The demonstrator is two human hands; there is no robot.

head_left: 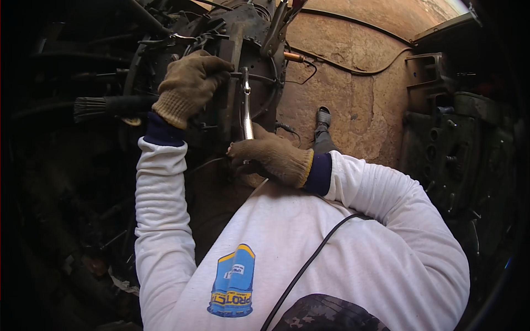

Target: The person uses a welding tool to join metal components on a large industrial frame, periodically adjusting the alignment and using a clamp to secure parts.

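My right hand (pixel 273 157), in a brown knit glove, is wrapped around the lower handles of silver pliers (pixel 247 105), which look like locking pliers. The tool stands nearly upright in view, its jaws at a thin dark rod (pixel 234 74). At the rod's other end is my left hand (pixel 187 85), gloved alike, with fingers bent and pressed together; it seems to pinch the rod, though the palm side is hidden. Both hands are over a dark, greasy metal assembly (pixel 237 44) with a flat upright bar. Whether the jaws are clamped on the rod is too small to tell.
Left of my left wrist lies a dark-handled brush (pixel 91 108). A copper-coloured cylindrical piece (pixel 293 57) juts from the assembly. One cable (pixel 359 71) crosses the stained brown floor (pixel 353 110), where my shoe (pixel 324 117) shows. Dark green machinery (pixel 447 154) stands at right.
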